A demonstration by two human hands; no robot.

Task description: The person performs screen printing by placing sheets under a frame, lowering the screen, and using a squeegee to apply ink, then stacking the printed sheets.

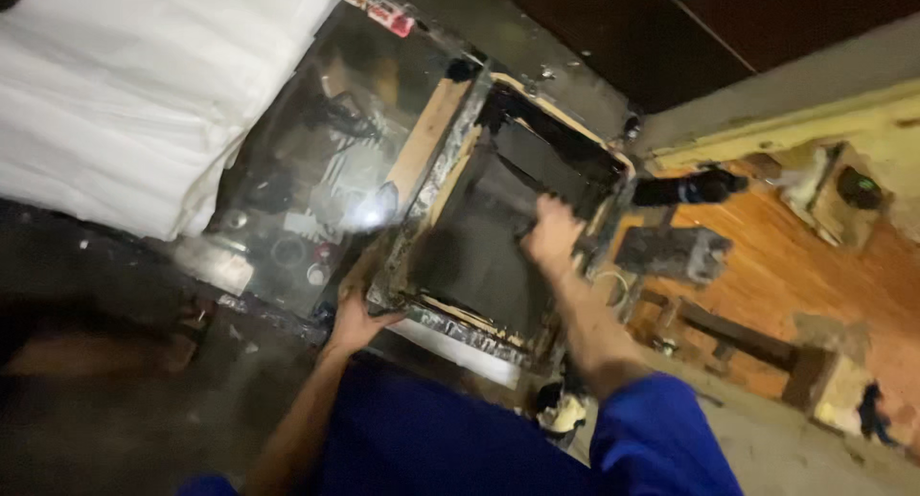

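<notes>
Hands work at a wooden printing frame with a dark mesh screen, seen from the head camera tilted down over a glass-topped table. The left hand is curled around the frame's near left corner, fingers under the stained edge. The right hand lies on the dark screen near the frame's far right side; blur hides whether its fingers are spread or closed on anything. Both arms come from blue sleeves. A stack of white cloth sits on the table's left end, beside the frame. To the right, a wooden bench carries a dark block and a black handle-shaped tool.
</notes>
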